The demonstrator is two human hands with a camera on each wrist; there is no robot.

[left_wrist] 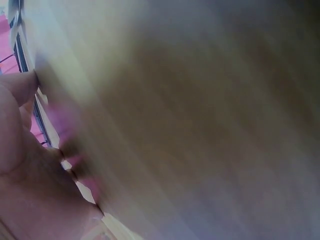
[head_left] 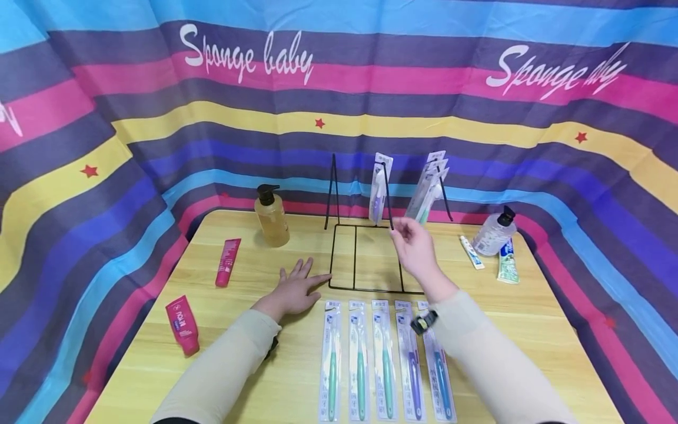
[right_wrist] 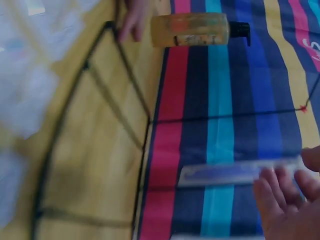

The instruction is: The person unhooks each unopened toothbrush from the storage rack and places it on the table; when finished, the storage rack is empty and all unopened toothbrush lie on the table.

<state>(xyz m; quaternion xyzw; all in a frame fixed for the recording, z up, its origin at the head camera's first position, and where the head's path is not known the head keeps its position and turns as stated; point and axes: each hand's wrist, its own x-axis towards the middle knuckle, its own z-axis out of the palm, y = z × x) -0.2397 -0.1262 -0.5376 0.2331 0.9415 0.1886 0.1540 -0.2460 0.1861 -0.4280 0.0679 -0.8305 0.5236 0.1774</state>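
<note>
A black wire display rack stands on the wooden table, its thin arms rising at the back. One packaged toothbrush hangs on its middle arm, and several toothbrush packs hang at the right one. My left hand rests palm down on the table with fingers spread, one fingertip at the rack's left base wire. My right hand is raised beside the middle arm. In the right wrist view its loosely bent fingers hold nothing visible, near the hanging toothbrush pack. The left wrist view is mostly blurred.
Several packaged toothbrushes lie in a row before the rack. An amber pump bottle and pink tubes are at left. At right are a clear pump bottle, a small tube and a green-white toothpaste tube.
</note>
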